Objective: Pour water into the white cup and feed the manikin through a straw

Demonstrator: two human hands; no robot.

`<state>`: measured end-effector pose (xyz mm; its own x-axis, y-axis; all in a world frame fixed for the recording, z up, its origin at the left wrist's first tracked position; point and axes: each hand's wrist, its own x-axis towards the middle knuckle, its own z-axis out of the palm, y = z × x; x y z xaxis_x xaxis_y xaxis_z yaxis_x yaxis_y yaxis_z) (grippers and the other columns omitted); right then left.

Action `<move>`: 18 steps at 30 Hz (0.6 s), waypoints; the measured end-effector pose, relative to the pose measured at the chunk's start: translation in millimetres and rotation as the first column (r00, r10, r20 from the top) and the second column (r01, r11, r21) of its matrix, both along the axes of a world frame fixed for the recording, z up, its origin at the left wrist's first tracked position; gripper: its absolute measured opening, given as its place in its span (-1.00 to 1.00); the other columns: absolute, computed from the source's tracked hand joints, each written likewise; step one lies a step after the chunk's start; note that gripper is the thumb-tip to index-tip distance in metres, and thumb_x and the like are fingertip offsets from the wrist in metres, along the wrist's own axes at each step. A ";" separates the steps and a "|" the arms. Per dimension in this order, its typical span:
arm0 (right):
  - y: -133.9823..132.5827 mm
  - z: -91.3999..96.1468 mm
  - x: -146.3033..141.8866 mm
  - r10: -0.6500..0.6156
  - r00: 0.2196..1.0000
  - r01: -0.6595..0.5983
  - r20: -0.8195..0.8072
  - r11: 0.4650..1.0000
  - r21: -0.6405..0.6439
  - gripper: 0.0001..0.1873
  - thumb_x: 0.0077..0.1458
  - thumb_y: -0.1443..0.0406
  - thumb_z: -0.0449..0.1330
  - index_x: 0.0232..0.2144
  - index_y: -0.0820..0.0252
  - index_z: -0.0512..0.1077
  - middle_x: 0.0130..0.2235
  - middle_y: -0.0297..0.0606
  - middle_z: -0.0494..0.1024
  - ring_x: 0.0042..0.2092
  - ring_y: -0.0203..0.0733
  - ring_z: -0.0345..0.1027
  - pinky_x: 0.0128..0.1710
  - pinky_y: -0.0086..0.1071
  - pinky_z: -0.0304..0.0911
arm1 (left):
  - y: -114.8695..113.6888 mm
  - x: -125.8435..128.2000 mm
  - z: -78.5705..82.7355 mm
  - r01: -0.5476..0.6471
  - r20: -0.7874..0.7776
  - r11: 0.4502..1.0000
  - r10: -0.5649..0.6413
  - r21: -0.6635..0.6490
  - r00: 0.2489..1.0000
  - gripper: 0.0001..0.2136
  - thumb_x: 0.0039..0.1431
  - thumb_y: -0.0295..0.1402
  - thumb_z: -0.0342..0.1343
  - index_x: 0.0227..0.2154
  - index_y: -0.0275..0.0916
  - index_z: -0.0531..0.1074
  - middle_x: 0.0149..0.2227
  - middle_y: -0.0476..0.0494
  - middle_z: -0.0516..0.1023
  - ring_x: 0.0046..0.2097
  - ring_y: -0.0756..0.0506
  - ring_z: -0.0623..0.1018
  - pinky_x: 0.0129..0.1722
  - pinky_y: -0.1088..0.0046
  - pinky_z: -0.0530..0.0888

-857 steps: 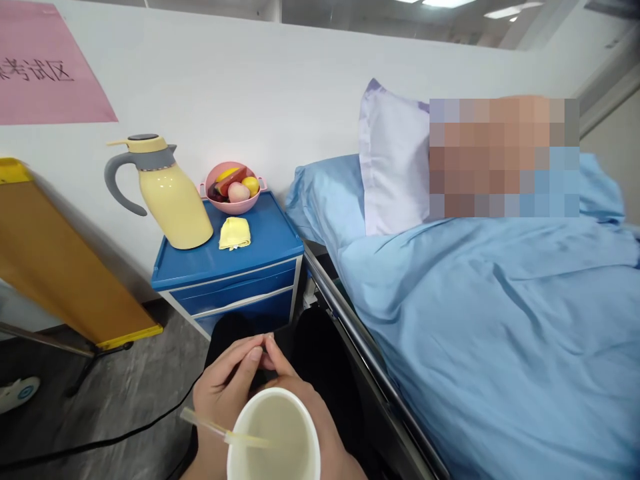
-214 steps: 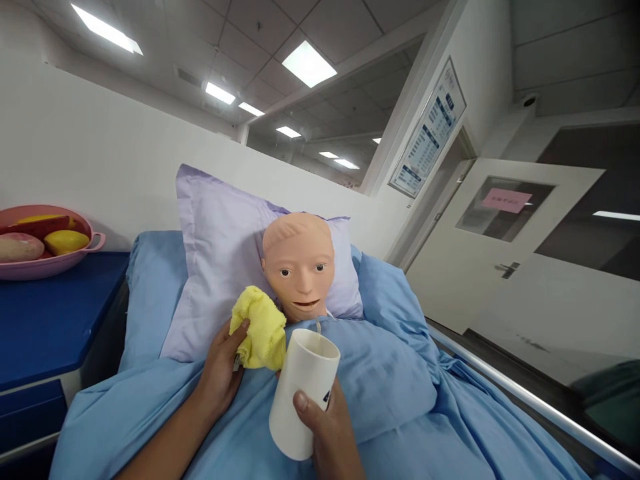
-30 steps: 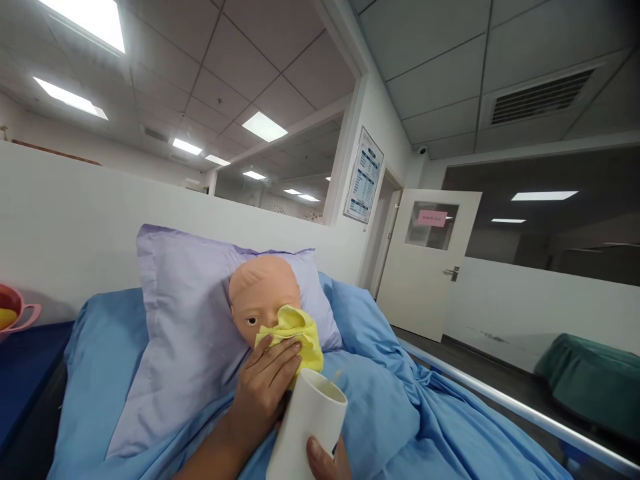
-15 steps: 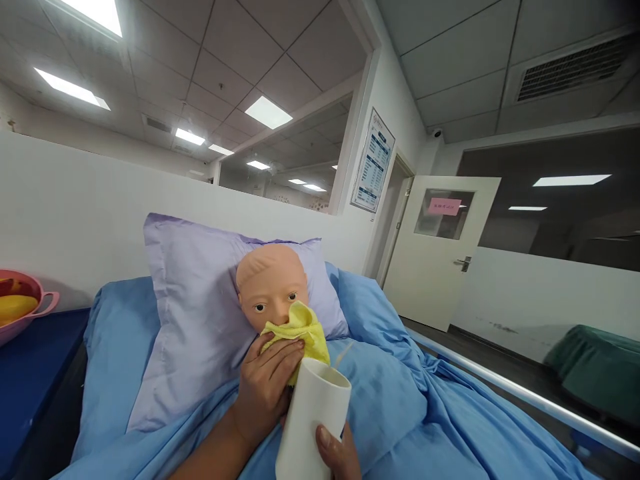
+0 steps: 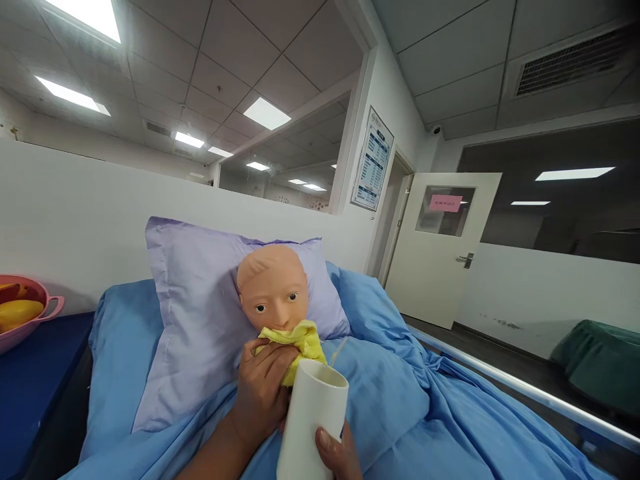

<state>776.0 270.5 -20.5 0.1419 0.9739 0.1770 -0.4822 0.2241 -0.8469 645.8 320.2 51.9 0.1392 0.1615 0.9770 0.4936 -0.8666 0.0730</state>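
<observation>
A manikin (image 5: 273, 287) lies with its head on a lilac pillow (image 5: 195, 293), eyes open. My left hand (image 5: 265, 380) presses a yellow cloth (image 5: 306, 339) against its mouth and chin, fingers bent over the cloth. In front of the cloth, my right hand (image 5: 337, 450) grips a white cup (image 5: 313, 420), tall and slightly tilted, thumb on the near side. The cup's inside bottom and most of the right fingers are hidden. Behind the cup's rim, a thin pale straw-like stick (image 5: 339, 350) shows; where it ends cannot be seen.
Blue bedding (image 5: 380, 393) covers the bed. A metal bed rail (image 5: 525, 393) runs along the right side. On a dark blue surface (image 5: 45, 373) at the left stands a pink basin (image 5: 30, 327) with yellow items in it. Behind are a white wall and an open door (image 5: 445, 267).
The yellow cloth's raised corner has dropped from beside the nose, so the nose now shows fully. My left hand has shifted slightly. The cup stays nearly where it was.
</observation>
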 end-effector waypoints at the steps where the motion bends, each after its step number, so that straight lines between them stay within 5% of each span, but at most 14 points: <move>1: -1.1 2.3 0.1 -0.009 1.000 0.009 0.006 1.000 -0.001 -0.37 -0.41 -0.07 0.48 -0.33 0.19 0.48 -0.50 -0.21 0.61 -0.48 -0.08 0.46 -0.48 -0.26 0.42 | -0.2 -0.3 -0.1 -0.002 0.001 1.000 0.002 0.003 1.000 -0.77 0.28 -0.44 -0.09 -0.12 -0.21 0.43 -0.18 -0.12 0.66 -0.14 -0.10 0.59 -0.04 0.26 0.24; 7: -11.8 17.3 -5.1 -0.011 1.000 0.010 0.023 0.999 0.035 -0.36 -0.41 -0.12 0.48 -0.37 0.19 0.49 -0.56 -0.24 0.57 -0.51 -0.08 0.45 -0.50 -0.26 0.40 | 0.9 -2.9 -2.8 -0.008 0.003 1.000 0.008 -0.005 1.000 -0.76 0.19 -0.51 -0.10 -0.16 -0.21 0.41 -0.24 -0.12 0.62 -0.21 -0.11 0.55 -0.09 0.24 0.26; 13: -16.5 22.6 -12.1 -0.028 0.999 0.029 0.024 0.999 -0.043 -0.25 -0.46 -0.14 0.47 -0.27 0.23 0.52 -0.50 -0.17 0.62 -0.49 -0.03 0.48 -0.47 -0.22 0.42 | 11.2 -5.8 -13.8 -0.173 0.038 0.981 0.177 -0.084 0.983 -0.85 0.02 -0.58 -0.11 -0.48 -0.18 0.23 -0.54 -0.03 0.36 -0.46 -0.09 0.34 -0.30 0.31 0.27; 18: -18.5 25.4 -17.6 -0.055 0.998 0.055 -0.006 0.998 -0.028 -0.31 -0.47 -0.12 0.49 -0.33 0.19 0.50 -0.54 -0.24 0.58 -0.53 -0.10 0.43 -0.53 -0.29 0.36 | 9.1 -9.8 -15.8 -0.058 0.041 0.998 0.057 0.033 0.998 -0.66 0.13 -0.62 -0.13 -0.08 -0.26 0.36 -0.20 -0.15 0.56 -0.16 -0.09 0.50 -0.14 0.31 0.36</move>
<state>758.5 252.0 4.9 0.1962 0.9693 0.1484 -0.4758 0.2264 -0.8499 635.9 329.3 36.1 0.0916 0.1346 0.9867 0.5401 -0.8392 0.0644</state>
